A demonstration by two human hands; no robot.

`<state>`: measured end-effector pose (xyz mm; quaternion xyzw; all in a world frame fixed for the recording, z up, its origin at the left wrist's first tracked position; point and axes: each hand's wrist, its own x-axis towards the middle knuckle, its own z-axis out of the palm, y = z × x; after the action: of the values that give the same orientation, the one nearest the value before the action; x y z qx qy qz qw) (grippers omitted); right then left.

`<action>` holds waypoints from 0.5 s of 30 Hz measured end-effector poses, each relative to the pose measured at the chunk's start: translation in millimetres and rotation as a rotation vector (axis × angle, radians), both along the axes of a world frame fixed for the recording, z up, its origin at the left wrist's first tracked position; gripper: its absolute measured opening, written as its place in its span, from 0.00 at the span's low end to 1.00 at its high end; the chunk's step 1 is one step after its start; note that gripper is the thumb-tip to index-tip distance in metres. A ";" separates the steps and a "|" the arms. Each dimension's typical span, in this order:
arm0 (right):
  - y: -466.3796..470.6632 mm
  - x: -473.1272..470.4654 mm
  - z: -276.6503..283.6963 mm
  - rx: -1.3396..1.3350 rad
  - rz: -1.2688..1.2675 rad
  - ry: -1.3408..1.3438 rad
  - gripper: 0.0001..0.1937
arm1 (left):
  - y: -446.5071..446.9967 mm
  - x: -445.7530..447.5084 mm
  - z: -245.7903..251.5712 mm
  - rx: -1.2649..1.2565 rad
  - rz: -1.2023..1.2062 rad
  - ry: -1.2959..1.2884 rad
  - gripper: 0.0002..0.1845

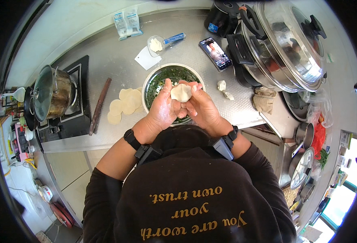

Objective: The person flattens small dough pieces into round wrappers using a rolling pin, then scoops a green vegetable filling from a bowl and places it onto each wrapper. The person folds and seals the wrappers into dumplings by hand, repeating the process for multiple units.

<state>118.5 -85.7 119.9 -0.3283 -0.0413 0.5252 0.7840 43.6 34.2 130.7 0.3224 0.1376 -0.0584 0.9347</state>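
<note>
A dough dumpling (181, 93), pale and folded, is held between my two hands over a metal bowl (146, 88). My left hand (163, 107), dusted with flour, supports its left side. On the other side, the fingers and thumb of my right hand (207, 106) grip its edge. Chopped green filling (163, 77) shows in the bowl, partly hidden under my hands. Several round dough wrappers (128, 100) overlap on the steel counter just left of the bowl. Farther left lies a dark wooden rolling pin (100, 106).
A pot with a glass lid (49, 94) stands on the gas hob (75, 115) at left. Behind the bowl are a blue-handled scoop (173, 38), a white card (147, 58) and a plastic packet (128, 24). A phone (215, 54), dough scraps (222, 86) and a large steamer (287, 51) occupy the right.
</note>
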 end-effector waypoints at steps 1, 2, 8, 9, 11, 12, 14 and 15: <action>-2.7 2.2 -1.2 0.025 0.006 0.011 0.23 | 0.6 -0.1 -0.5 0.013 -0.014 -0.040 0.41; -5.7 3.3 -2.0 0.029 -0.005 0.025 0.20 | 1.3 -0.1 -0.6 0.087 -0.054 -0.044 0.41; -20.8 8.0 -9.7 -0.051 0.025 -0.058 0.12 | -2.1 1.3 0.9 0.548 -0.110 -0.056 0.34; -22.3 8.1 -11.9 -0.104 -0.035 -0.059 0.11 | -3.2 1.8 1.3 0.692 -0.117 -0.072 0.33; -25.1 9.4 -17.8 -0.199 -0.150 -0.062 0.08 | -0.2 2.4 0.5 1.325 -0.160 -0.178 0.34; -30.3 12.9 -20.1 -0.242 -0.166 -0.074 0.07 | 3.0 2.3 -0.9 1.538 -0.081 -0.293 0.36; -45.9 21.2 -25.7 -0.284 -0.224 -0.104 0.05 | 17.4 -6.7 -6.0 1.434 -0.084 -0.229 0.34; -54.5 25.9 -30.5 -0.297 -0.271 -0.133 0.05 | 25.1 -12.5 -11.0 1.463 -0.015 -0.159 0.33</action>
<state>144.4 -140.2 89.4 -0.4769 0.0297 0.3924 0.7860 31.1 59.3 119.6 0.8678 0.0708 0.0657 0.4874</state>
